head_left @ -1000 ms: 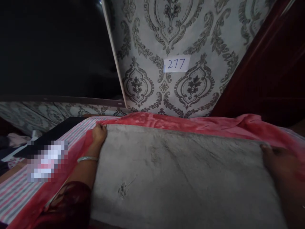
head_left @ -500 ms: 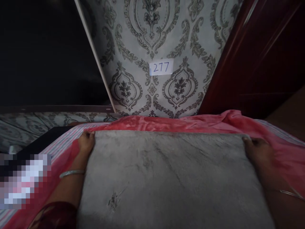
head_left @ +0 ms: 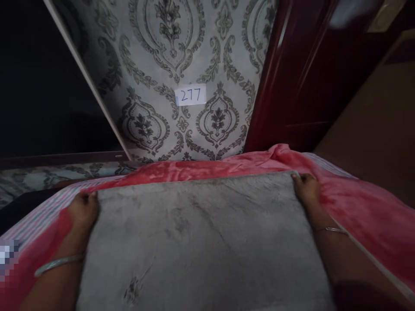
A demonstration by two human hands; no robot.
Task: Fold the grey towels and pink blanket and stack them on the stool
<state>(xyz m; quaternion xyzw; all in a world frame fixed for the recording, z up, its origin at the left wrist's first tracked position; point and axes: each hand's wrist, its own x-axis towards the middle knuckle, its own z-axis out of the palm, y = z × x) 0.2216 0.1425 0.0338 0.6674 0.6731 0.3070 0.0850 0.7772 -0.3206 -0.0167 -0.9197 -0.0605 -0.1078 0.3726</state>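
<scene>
A grey, soft-looking cloth fills the lower middle of the view, its far edge pulled straight and its surface mostly flat. A dark, ruffled mark shows at its lower left, and fainter streaks run across the middle. My left hand is closed on the far left corner, thumb and fingers pinched together. At the far right corner, my right hand pinches the cloth in the same way. Beneath and around it lies a red plush blanket, bunched along the back. The near edge of the cloth runs out of view.
A striped sheet shows under the blanket. Behind stand a patterned wall with a paper label reading 277, a large black screen at left and a dark red glossy panel at right. A brown surface lies far right.
The view has turned to the right, so the wall and label sit farther left. Both hands keep hold of the corners, and the cloth's far edge now slants up toward the right.
</scene>
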